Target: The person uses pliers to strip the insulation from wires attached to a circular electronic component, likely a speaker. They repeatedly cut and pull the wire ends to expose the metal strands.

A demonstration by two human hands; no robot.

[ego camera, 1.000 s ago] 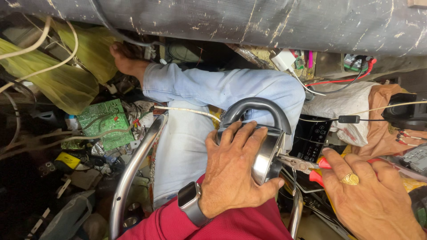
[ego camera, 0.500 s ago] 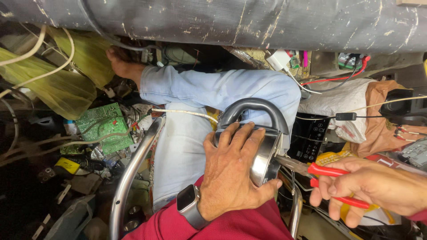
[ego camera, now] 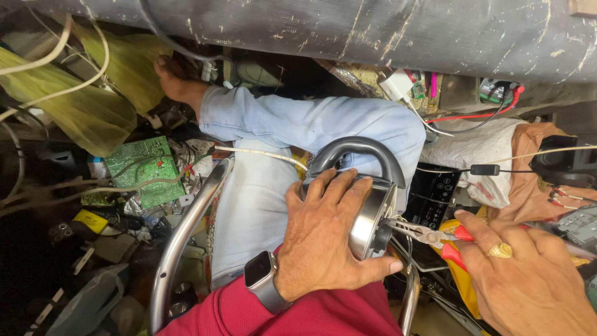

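Left hand (ego camera: pixel 326 239), smartwatch (ego camera: pixel 264 280) at the wrist above a red sleeve (ego camera: pixel 286 314), lay spread over the flat face of a round steel appliance body (ego camera: pixel 367 218), fingers wide across it and thumb curled beneath the rim, holding it on edge. Right hand (ego camera: pixel 528 280), a gold ring (ego camera: pixel 500 250) on one finger, was closed round the red handles of a pair of pliers (ego camera: pixel 429 235); the plier nose touched the steel body's underside, just right of the left thumb. Whether the nose gripped anything there could not be told.

Dark arched handle (ego camera: pixel 360 152): rose from the steel body, directly beyond the left fingertips. Curved chrome tube (ego camera: pixel 186 230): ran left of the left forearm. Pale blue trouser leg (ego camera: pixel 298 124): bent knee behind the handle, bare foot (ego camera: pixel 177 81) further left. Green circuit board (ego camera: pixel 146 168): among clutter beside the tube. Black panel (ego camera: pixel 438 193): beyond the pliers. Red cable (ego camera: pixel 479 115) and yellow-green cloth (ego camera: pixel 81 106): furthest back, beneath a scuffed grey surface (ego camera: pixel 373 28).
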